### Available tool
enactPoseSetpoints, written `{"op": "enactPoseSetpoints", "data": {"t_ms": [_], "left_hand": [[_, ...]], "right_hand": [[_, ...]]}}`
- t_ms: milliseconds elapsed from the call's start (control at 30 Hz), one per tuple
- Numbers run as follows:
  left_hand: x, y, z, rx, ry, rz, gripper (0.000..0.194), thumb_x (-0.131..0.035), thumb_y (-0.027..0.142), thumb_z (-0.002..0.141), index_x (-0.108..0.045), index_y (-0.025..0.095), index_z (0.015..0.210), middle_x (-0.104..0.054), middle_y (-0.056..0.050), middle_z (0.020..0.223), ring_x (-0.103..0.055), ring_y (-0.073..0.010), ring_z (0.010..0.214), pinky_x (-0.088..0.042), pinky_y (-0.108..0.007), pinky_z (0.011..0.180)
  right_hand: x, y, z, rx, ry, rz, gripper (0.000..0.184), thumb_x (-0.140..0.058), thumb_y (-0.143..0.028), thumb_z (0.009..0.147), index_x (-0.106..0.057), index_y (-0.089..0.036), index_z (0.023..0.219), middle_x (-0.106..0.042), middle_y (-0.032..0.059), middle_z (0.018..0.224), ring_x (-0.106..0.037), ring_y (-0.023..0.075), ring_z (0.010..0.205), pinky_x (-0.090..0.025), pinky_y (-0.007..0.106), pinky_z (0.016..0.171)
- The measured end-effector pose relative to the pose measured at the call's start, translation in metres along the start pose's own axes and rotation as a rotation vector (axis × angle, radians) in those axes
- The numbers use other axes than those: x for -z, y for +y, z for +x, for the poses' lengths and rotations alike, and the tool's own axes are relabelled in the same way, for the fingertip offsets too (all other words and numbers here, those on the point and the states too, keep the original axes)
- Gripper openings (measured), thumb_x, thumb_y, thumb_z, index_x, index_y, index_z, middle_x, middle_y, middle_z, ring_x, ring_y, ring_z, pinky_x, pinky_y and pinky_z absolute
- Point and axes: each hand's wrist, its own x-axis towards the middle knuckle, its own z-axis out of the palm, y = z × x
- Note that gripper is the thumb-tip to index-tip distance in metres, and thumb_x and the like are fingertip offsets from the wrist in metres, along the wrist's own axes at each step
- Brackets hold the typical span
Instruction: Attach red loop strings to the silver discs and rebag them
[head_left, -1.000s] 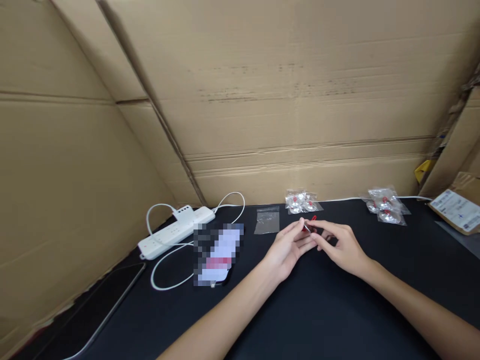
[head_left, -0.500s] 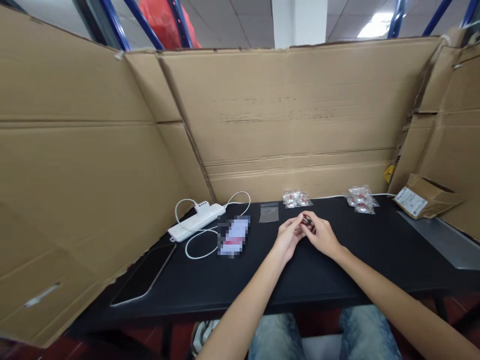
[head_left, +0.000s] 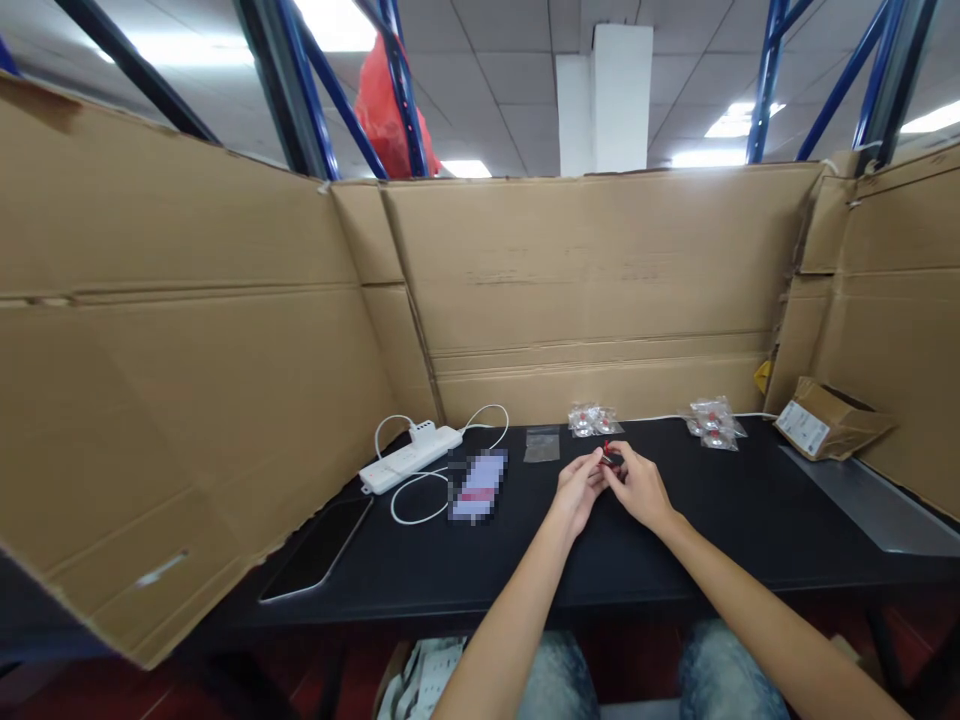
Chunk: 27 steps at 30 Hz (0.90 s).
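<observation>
Forearms reached forward from the near edge and met over the middle of the black table (head_left: 750, 520). The left hand (head_left: 576, 490) and right hand (head_left: 639, 487) pinched one small red-and-dark part (head_left: 610, 458) between their fingertips, just above the tabletop, wrists low, fingers curled. It looked like a fitting or sorting step; any next move would call for fine fingertip control. Beyond lay an empty clear bag (head_left: 541, 445) and two heaps of bagged red parts (head_left: 591, 420), with a white power strip (head_left: 410, 459) far left.
</observation>
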Motion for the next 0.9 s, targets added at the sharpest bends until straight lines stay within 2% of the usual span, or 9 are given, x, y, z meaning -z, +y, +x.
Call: {"op": "enactPoseSetpoints", "data": {"t_ms": [133,433,567,733,900], "left_hand": [[0.0,0.001,-0.001,0.027,-0.028,0.016,0.031,-0.082,0.035,0.067,-0.063,0.012,0.073,-0.071,-0.008,0.072,-0.069,-0.0173,0.067,-0.054,-0.03,0.073],[-0.003,0.001,-0.002,0.077,-0.089,0.002,0.026,-0.075,0.034,0.077,-0.066,0.01,0.082,-0.072,-0.013,0.078,-0.07,-0.0201,0.072,-0.054,-0.032,0.076],[-0.003,0.002,0.001,0.119,-0.125,-0.018,0.025,-0.069,0.033,0.082,-0.068,0.009,0.086,-0.071,-0.013,0.078,-0.069,-0.0189,0.07,-0.054,-0.031,0.075],[-0.001,0.003,0.012,0.161,-0.155,-0.088,0.022,-0.067,0.031,0.084,-0.068,0.009,0.082,-0.069,-0.008,0.074,-0.067,-0.0176,0.069,-0.054,-0.029,0.072],[-0.002,0.002,0.032,0.17,-0.075,-0.168,0.018,-0.067,0.027,0.084,-0.065,0.009,0.079,-0.068,-0.008,0.074,-0.066,-0.0166,0.067,-0.055,-0.028,0.069]], "right_hand": [[0.0,0.001,0.0,0.02,0.011,-0.033,0.029,-0.052,-0.025,0.088,-0.055,-0.021,0.116,-0.068,0.0074,0.096,-0.067,0.0195,0.073,-0.052,0.03,0.069],[0.0,-0.002,0.002,0.07,0.056,-0.034,0.025,-0.049,-0.018,0.084,-0.055,-0.021,0.109,-0.06,0.0098,0.107,-0.064,0.0224,0.088,-0.052,0.031,0.077],[0.002,0.0,0.006,0.108,0.021,-0.063,0.02,-0.048,-0.017,0.085,-0.054,-0.021,0.104,-0.057,0.0098,0.11,-0.064,0.02,0.082,-0.052,0.03,0.073],[0.001,0.014,0.02,0.217,-0.043,-0.14,0.017,-0.051,-0.015,0.081,-0.053,-0.02,0.097,-0.056,0.01,0.108,-0.063,0.02,0.082,-0.051,0.029,0.072],[-0.014,0.035,0.037,0.26,-0.005,-0.177,0.02,-0.052,-0.012,0.075,-0.051,-0.019,0.094,-0.056,0.0098,0.103,-0.062,0.0214,0.083,-0.051,0.031,0.071]]}}
